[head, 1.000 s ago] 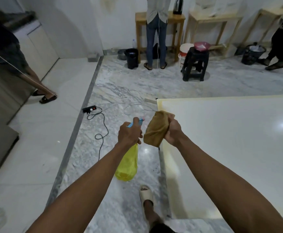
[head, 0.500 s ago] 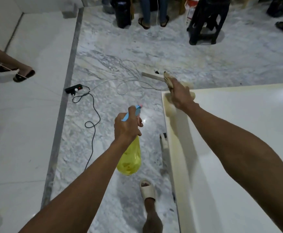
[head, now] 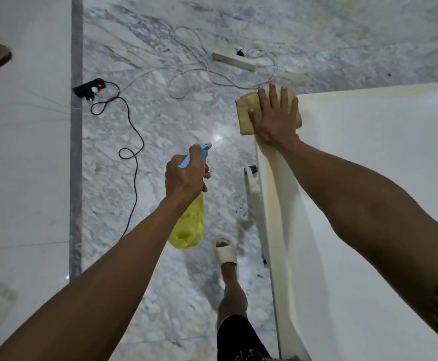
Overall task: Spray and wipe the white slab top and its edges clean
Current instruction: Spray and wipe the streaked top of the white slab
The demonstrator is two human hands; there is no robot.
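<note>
Right hand [head: 275, 118], fingers flat and spread, presses cloth [head: 246, 115] onto slab [head: 369, 178] corner at 1 o'clock. Left hand [head: 186, 175] grips bottle [head: 189, 225] over open floor [head: 160, 100] beside the slab's left edge.

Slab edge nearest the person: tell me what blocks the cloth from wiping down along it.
Nothing visible does. The right hand presses the cloth flat on the slab corner, and the cream edge running back toward the person shows bare.

Tan cloth [head: 244, 114] on white slab [head: 369, 165] corner
</note>
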